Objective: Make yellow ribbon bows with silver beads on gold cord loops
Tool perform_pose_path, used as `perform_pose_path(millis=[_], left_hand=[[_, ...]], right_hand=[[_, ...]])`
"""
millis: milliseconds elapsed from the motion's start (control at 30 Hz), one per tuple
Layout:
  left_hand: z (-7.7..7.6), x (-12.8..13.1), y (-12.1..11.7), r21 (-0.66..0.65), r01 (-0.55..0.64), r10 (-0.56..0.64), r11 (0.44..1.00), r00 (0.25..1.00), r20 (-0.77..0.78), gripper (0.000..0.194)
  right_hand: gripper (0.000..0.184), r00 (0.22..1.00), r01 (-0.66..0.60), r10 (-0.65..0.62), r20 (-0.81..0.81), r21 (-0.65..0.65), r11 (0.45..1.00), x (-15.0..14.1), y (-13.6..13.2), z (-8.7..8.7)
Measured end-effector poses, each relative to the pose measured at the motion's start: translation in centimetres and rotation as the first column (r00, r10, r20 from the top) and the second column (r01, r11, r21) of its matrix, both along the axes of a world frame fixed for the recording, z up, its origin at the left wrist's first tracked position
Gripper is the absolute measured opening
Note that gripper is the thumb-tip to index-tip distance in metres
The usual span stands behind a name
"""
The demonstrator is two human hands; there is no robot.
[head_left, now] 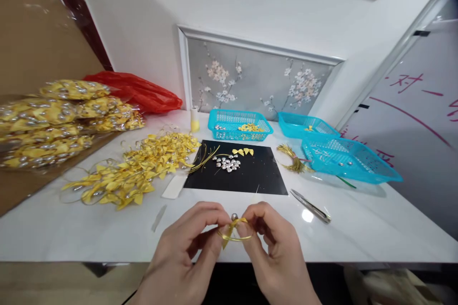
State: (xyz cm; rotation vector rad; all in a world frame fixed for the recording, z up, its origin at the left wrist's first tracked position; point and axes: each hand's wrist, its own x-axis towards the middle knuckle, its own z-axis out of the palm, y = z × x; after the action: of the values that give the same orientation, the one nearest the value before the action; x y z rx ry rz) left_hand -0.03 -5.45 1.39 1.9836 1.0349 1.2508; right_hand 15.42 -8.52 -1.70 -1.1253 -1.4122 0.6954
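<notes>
My left hand (191, 245) and my right hand (274, 243) meet at the table's front edge, fingers pinched on one piece between them. It is a looped gold cord (234, 238) with a yellow ribbon piece (225, 242) hanging at the left and a silver bead (234, 217) at its top. The fingertips partly hide where these join. Beyond the hands, a black mat (265, 171) carries a cluster of silver heart-shaped beads (229, 164), several yellow ribbon pieces (243, 152) and loose gold cords (204, 158).
A heap of yellow ribbon pieces with beads (143, 164) lies left, with bagged ones (53, 119) behind. Thread snips (310, 206) lie right. Blue baskets (241, 115), (358, 164) and a cord bundle (295, 159) stand farther back. A white card (174, 187) lies beside the mat.
</notes>
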Motion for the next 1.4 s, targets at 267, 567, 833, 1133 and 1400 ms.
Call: perform_pose_path(millis=[267,567,833,1133,1400], left_hand=[[-0.8,-1.0,0.7,-0.023,-0.014,0.016,1.000,0.996,0.089,0.022],[-1.7,-3.1,-0.2,-0.331,0.123,-0.132,0.936,0.991,-0.003,0.014],[-0.2,-6.2,0.0,-0.387,0.045,-0.010,0.921,0.996,0.092,0.009],[-1.3,-7.7,0.2,-0.108,-0.006,0.006,0.994,1.000,-0.006,0.017],[-2.1,-8.2,0.1,0.031,-0.021,0.023,0.999,0.999,-0.039,0.022]], right_hand=[[0.026,0.969,-0.080,0.042,0.242,0.149,0.986,0.9,0.4,0.6],[0.029,0.801,-0.232,-0.086,0.592,0.441,0.867,-0.5,2.1,0.7],[0.025,0.950,-0.145,0.087,0.299,0.180,0.973,-2.6,2.6,1.2],[0.011,0.945,-0.223,0.240,0.220,-0.102,0.970,-4.3,2.8,2.1],[0.020,0.887,-0.240,0.178,0.426,0.096,0.966,-5.6,3.0,1.2]])
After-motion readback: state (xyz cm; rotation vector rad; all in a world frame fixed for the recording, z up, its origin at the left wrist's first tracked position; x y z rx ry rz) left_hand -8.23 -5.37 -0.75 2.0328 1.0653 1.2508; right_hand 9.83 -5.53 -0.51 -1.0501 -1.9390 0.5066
